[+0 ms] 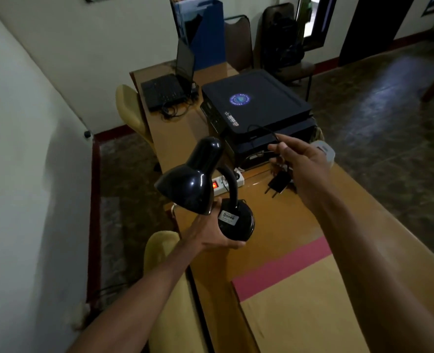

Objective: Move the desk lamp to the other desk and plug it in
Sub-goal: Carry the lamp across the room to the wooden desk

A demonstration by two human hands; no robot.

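A black desk lamp [198, 184] with a gooseneck and round base is held above the wooden desk [295, 220]. My left hand [211, 233] grips its base from below. My right hand [302, 161] is further right and higher, pinching the lamp's thin black cord [261, 129] between its fingers. The cord's black two-pin plug [278, 183] dangles under that hand, just above the desk. A white power strip [226, 183] with a lit red switch lies on the desk behind the lamp, partly hidden by the lamp's neck.
A black printer [256, 108] stands on the desk behind my right hand, with an open laptop [170, 82] further back. Yellow chairs [132, 110] line the desk's left side. A pink and tan sheet [287, 281] covers the near desk. A wall is at the left.
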